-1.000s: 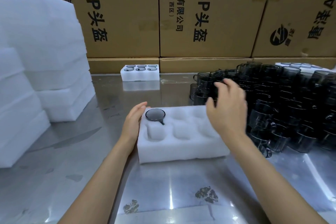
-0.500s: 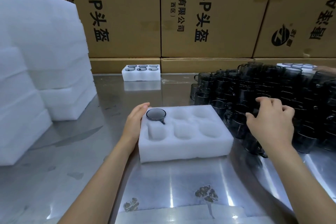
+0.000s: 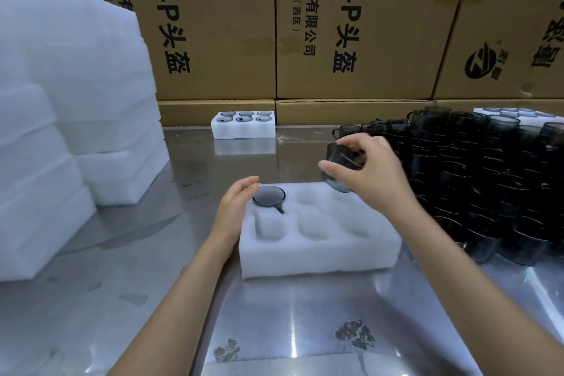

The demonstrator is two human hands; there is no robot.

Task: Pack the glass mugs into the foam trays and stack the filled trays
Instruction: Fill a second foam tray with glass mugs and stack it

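Head view: a mug (image 3: 343,166) is held over the tray (image 3: 320,241), second of six to be packed.

The mug is gripped by the curled fingers and thumb of the right hand (image 3: 370,174), tilted, its long axis leaning away from upright, above the tray's far right corner. One mug (image 3: 269,196) is already seated in the tray's far left pocket; five pockets are empty. The tray's left edge is steadied by the left hand (image 3: 235,207), fingers straight and together. The nearest empty pockets lie just below and left of the held mug, so a short lowering is judged to be needed.

Smoky mug (image 3: 343,166) tilted above foam tray (image 3: 317,241).
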